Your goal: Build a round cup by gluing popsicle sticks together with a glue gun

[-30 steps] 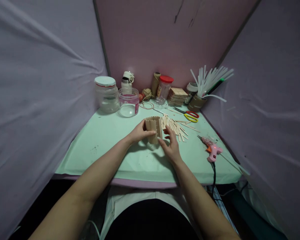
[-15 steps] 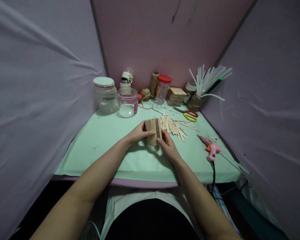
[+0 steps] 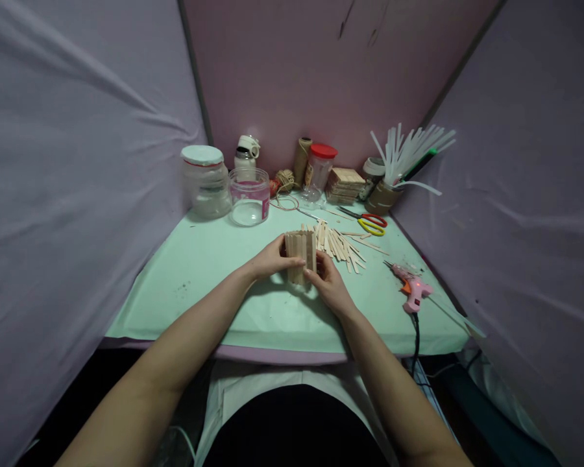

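A small round holder made of upright wooden craft sticks (image 3: 301, 251) stands on the mint-green table (image 3: 214, 279). My left hand (image 3: 269, 261) grips its left side, thumb across the front. My right hand (image 3: 329, 287) clasps its right side, fingers wrapped round it. Just right of the holder lies a loose pile of craft sticks (image 3: 339, 245).
A pink glue gun (image 3: 411, 286) with a black cord lies at the right. Red and yellow scissors (image 3: 370, 223), clear jars (image 3: 249, 196), a red-lidded jar (image 3: 317, 170), twine (image 3: 285, 179), stacked wood pieces (image 3: 344, 185) and a cup of white glue sticks (image 3: 396, 170) line the back. Fabric walls close in on three sides.
My right hand has closed in from beside the holder onto its right side. The holder has been tilted and turned a little between both hands.
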`<state>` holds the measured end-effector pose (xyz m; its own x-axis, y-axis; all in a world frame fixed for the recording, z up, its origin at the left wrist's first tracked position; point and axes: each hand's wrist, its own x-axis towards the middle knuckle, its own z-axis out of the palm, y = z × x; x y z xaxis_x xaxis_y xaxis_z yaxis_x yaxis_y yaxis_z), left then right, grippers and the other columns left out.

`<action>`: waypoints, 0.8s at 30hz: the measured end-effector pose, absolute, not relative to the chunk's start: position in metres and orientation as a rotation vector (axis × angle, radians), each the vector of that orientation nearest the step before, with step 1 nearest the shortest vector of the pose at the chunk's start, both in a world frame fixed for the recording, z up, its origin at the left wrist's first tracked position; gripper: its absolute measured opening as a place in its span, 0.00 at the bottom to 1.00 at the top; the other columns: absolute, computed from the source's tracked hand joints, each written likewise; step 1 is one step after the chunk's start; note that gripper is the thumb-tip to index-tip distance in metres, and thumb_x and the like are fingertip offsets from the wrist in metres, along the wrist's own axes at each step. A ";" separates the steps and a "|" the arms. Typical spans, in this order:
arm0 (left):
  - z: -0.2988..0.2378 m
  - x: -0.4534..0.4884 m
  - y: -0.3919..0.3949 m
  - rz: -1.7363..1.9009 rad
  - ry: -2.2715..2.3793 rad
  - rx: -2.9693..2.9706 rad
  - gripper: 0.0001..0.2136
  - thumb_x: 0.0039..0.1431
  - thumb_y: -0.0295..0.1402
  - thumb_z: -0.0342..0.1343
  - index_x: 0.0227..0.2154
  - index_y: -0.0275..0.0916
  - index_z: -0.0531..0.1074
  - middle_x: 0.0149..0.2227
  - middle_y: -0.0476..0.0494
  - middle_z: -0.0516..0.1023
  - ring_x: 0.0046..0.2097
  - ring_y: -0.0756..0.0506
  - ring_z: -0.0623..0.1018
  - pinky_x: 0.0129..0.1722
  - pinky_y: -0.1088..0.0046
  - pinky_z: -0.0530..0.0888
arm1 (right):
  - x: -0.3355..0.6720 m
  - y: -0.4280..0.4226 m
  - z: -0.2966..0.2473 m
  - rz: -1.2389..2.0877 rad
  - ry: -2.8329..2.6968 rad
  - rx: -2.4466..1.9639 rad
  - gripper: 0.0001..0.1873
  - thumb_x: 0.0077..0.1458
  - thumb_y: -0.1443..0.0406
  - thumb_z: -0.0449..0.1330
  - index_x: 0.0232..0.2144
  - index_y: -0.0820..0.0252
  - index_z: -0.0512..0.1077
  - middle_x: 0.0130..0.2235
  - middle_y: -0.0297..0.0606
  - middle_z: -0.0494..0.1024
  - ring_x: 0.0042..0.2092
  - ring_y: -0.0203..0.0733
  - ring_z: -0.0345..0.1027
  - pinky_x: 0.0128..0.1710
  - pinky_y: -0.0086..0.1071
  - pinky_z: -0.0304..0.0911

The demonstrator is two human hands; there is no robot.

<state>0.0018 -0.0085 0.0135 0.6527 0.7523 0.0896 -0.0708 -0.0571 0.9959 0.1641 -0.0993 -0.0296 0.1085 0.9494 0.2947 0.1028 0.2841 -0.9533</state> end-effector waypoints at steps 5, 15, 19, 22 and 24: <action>0.012 0.001 -0.005 0.741 0.598 1.516 0.32 0.41 0.37 0.71 0.50 0.37 0.68 0.51 0.37 0.75 0.54 0.36 0.74 0.53 0.58 0.70 | 0.164 -0.099 -0.028 0.900 -1.288 -1.095 0.27 0.53 0.55 0.64 0.53 0.53 0.64 0.53 0.42 0.73 0.51 0.47 0.71 0.51 0.42 0.68; 0.008 0.002 -0.003 0.670 0.667 1.328 0.33 0.42 0.41 0.69 0.52 0.39 0.66 0.50 0.38 0.76 0.49 0.37 0.77 0.47 0.59 0.75 | 0.163 -0.105 -0.024 0.959 -1.322 -1.186 0.35 0.51 0.57 0.65 0.60 0.51 0.60 0.59 0.41 0.68 0.58 0.50 0.65 0.57 0.44 0.62; 0.006 0.003 -0.003 0.706 0.672 1.378 0.32 0.40 0.39 0.70 0.49 0.37 0.67 0.49 0.37 0.76 0.51 0.37 0.76 0.50 0.57 0.73 | 0.161 -0.106 -0.023 0.937 -1.325 -1.191 0.33 0.50 0.59 0.65 0.58 0.51 0.62 0.57 0.40 0.70 0.56 0.49 0.66 0.55 0.42 0.64; 0.007 0.001 0.000 0.731 0.634 1.428 0.32 0.41 0.39 0.70 0.50 0.35 0.66 0.51 0.35 0.75 0.53 0.36 0.74 0.52 0.56 0.71 | 0.160 -0.107 -0.023 0.905 -1.347 -1.199 0.35 0.50 0.58 0.65 0.59 0.51 0.60 0.58 0.41 0.68 0.55 0.49 0.67 0.54 0.43 0.65; 0.009 -0.003 0.002 0.747 0.587 1.466 0.33 0.42 0.38 0.69 0.52 0.36 0.65 0.53 0.34 0.73 0.55 0.35 0.73 0.52 0.57 0.70 | 0.161 -0.108 -0.023 0.846 -1.371 -1.226 0.39 0.49 0.56 0.66 0.61 0.51 0.58 0.60 0.44 0.65 0.56 0.50 0.66 0.54 0.44 0.65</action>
<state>-0.0027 0.0023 0.0093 0.6525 0.7523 0.0910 -0.0896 -0.0427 0.9951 0.1611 -0.1076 -0.0233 0.0892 0.9654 0.2449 0.2142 0.2216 -0.9513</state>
